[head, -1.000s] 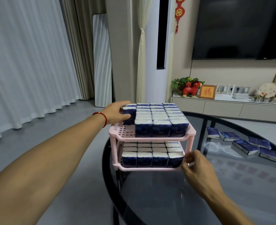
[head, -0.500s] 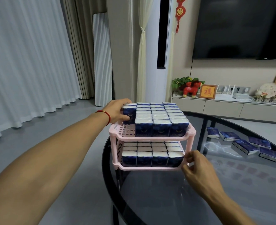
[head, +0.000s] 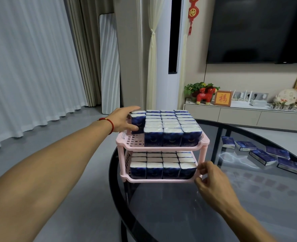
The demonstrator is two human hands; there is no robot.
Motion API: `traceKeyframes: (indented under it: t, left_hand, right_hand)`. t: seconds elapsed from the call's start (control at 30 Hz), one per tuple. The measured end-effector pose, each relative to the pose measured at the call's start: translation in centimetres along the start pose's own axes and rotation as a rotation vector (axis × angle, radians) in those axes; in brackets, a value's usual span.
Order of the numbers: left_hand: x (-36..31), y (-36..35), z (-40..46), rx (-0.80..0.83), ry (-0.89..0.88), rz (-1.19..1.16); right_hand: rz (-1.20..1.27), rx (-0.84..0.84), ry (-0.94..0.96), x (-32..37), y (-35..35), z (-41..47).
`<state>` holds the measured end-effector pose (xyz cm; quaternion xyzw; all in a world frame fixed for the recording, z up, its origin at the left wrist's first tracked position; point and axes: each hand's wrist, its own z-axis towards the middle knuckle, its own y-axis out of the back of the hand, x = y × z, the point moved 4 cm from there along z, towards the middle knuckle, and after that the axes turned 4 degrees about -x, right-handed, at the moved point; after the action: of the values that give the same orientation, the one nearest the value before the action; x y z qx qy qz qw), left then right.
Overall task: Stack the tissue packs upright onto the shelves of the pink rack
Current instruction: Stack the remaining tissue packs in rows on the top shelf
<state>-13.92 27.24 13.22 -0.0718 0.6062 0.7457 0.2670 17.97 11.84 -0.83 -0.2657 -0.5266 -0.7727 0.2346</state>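
Left hand (head: 122, 119) curls its fingers round an upright tissue pack (head: 138, 124), seating it; right hand (head: 209, 179) pinches the pink rack (head: 161, 148) corner, steadying it on the counter (head: 188, 215)

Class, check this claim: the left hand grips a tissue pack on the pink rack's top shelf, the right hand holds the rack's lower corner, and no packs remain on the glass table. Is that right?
Not quite. The head view shows several loose packs lying flat on the glass table. The rest stands: the left hand grips a tissue pack on the top shelf, and the right hand holds the pink rack at its lower corner.
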Motion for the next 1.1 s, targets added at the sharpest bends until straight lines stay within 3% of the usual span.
traceKeyframes:
  t: [0.37,0.43,0.53,0.6,0.67,0.77,0.87,0.97,1.1]
  left_hand:
    - [-1.0,0.6,-1.2,-0.029,0.045,-0.056]
    - [-1.8,1.6,-2.2,-0.173,0.033,-0.017]
    - [-4.5,3.3,-6.3,-0.559,-0.057,0.048]
    - [-8.5,3.4,-11.0,-0.824,-0.22,0.054]
    - [-13.3,1.1,-15.5,-0.888,-0.435,-0.025]
    - [-18.6,-7.0,-18.3,-0.551,-0.665,-0.195]
    - [-20.8,-17.1,-17.3,-0.162,-0.656,-0.194]
    - [-21.3,-24.4,-14.6,0.012,-0.603,-0.087]
    - [-21.4,-28.7,-11.7,0.13,-0.483,0.017]
  right_hand:
    - [0.001,0.022,0.01,-0.4,0.1,0.0]
    - [0.009,0.009,-0.002,-0.6,0.4,0.1]
    - [0.015,-0.015,-0.055,-1.2,1.2,0.4]
    - [-0.004,-0.055,-0.111,-2.2,1.9,0.7]
    - [-0.01,-0.091,-0.185,-3.9,2.9,1.1]
    - [-0.107,-0.129,-0.285,-7.2,5.0,1.4]
    - [-0.303,-0.151,-0.398,-11.5,7.4,0.7]
    - [-0.295,-0.192,-0.448,-15.5,9.5,0.5]
    - [-0.126,-0.346,-0.467,-20.4,12.3,1.5]
